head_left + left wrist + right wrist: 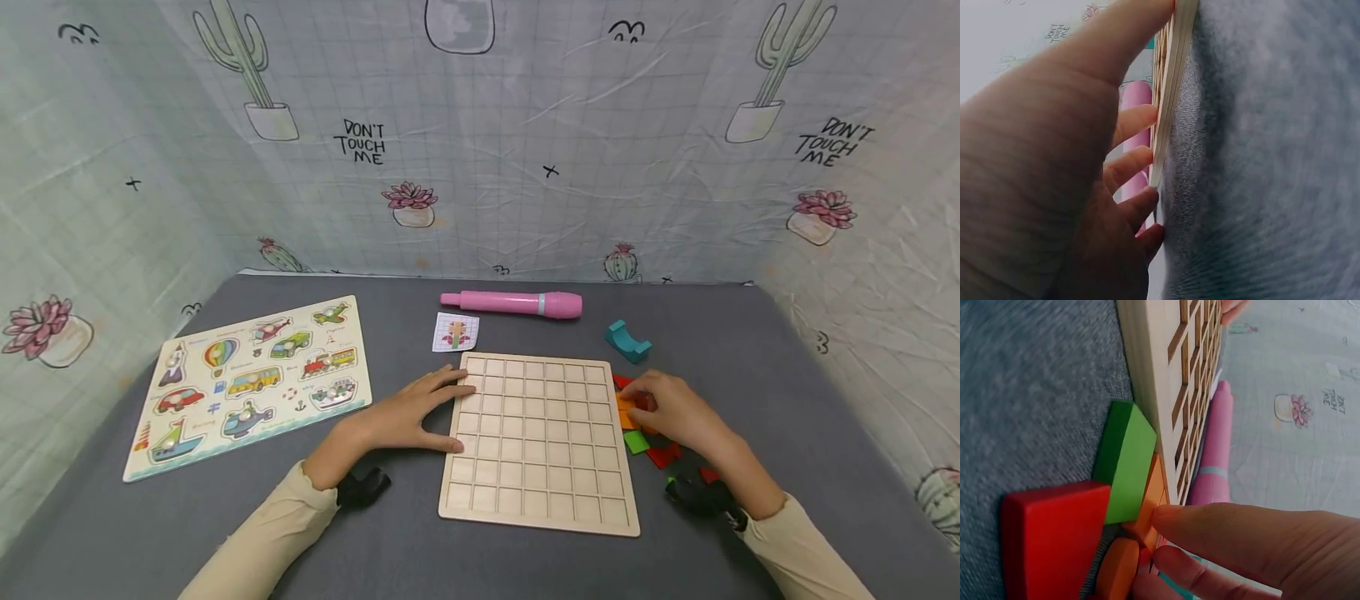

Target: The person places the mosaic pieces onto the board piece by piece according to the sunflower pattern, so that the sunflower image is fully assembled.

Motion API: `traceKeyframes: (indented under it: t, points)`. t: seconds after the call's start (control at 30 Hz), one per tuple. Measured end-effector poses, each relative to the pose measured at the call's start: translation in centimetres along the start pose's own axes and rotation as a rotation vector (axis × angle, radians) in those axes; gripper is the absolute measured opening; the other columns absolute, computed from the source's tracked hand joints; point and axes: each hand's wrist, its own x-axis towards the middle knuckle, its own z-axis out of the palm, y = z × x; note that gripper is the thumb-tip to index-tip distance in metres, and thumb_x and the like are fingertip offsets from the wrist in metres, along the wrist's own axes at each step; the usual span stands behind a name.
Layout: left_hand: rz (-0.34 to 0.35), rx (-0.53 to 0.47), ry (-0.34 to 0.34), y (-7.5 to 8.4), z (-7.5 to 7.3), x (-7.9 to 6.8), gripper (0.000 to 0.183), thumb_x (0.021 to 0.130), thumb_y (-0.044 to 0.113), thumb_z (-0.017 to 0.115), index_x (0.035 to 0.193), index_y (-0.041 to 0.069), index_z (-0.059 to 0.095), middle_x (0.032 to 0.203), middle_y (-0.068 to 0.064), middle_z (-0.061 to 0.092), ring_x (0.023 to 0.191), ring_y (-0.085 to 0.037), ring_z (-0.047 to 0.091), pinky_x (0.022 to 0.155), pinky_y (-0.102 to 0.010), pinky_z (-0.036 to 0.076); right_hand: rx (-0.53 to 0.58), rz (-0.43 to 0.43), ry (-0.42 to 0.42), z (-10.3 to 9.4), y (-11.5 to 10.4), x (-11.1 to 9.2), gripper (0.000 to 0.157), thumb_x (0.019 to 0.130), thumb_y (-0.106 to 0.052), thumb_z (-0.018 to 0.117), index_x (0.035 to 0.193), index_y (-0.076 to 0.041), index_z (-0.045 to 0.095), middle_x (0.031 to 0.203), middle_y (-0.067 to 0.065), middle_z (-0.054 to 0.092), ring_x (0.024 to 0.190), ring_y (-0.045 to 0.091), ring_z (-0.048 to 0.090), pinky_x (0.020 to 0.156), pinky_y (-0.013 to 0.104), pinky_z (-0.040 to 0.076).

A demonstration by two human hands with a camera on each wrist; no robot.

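Shows a pale grid on the board (540, 442) between left hand (405, 412) and right hand (675, 410); red, orange and green on tiles (637, 442) by the latter; teal on the arch (627, 342) beyond it.

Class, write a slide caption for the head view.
Left hand touching a wooden grid board, right hand at the colourful pieces beside it.
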Motion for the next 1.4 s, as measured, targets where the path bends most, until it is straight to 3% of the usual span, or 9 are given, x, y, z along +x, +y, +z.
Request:
traceKeyframes:
  t: [0.37,0.57,0.93,1.2,1.4]
  points:
    - [0.005,-0.048,-0.019,-0.4,0.1,-0.1,0.082,0.085,0.047,0.073,0.152,0.019,0.035,0.162,-0.007,0.019,0.149,-0.033,0.009,0.116,-0.062,0.016,-0.006,-0.011,0.050,0.3,0.3,0.5,0.016,0.087,-0.002,0.070,0.102,0.002,0.070,0.106,0.020,0.063,0.090,0.031,0.059,0.075,0.046,0.053]
    - [0.003,-0.059,-0.033,-0.5,0.1,-0.1,0.081,0.086,0.048,0.072,0.152,0.020,0.034,0.162,-0.007,0.018,0.149,-0.034,0.007,0.116,-0.062,0.014,0.014,0.012,0.041,0.4,0.7,0.4,0.024,0.088,-0.004,0.069,0.110,0.005,0.067,0.110,0.021,0.063,0.093,0.033,0.061,0.077,0.047,0.054]
    - [0.012,-0.065,-0.041,-0.6,0.2,0.2,0.079,0.087,0.048,0.071,0.152,0.020,0.035,0.162,-0.007,0.019,0.149,-0.035,0.006,0.117,-0.061,0.011,0.019,0.024,0.038,0.3,0.8,0.3,0.022,0.087,-0.004,0.071,0.106,0.007,0.068,0.102,0.018,0.061,0.076,0.021,0.053,0.065,0.034,0.050]
    - [0.005,-0.058,-0.056,-1.1,0.5,0.3,0.081,0.087,0.048,0.070,0.153,0.022,0.032,0.162,-0.004,0.016,0.150,-0.031,0.004,0.118,-0.058,0.009,0.064,0.052,0.007,0.3,0.6,0.2,0.023,0.088,-0.003,0.070,0.108,0.006,0.064,0.077,0.004,0.059,0.063,0.015,0.049,0.049,0.026,0.043]
    - [-0.002,-0.055,-0.055,-1.2,0.5,0.2,0.081,0.087,0.047,0.071,0.153,0.022,0.031,0.163,-0.003,0.015,0.150,-0.030,0.003,0.119,-0.057,0.009,0.073,0.018,0.025,0.3,0.6,0.4,0.020,0.089,-0.001,0.067,0.107,0.007,0.065,0.087,0.010,0.066,0.067,0.015,0.056,0.053,0.026,0.047]
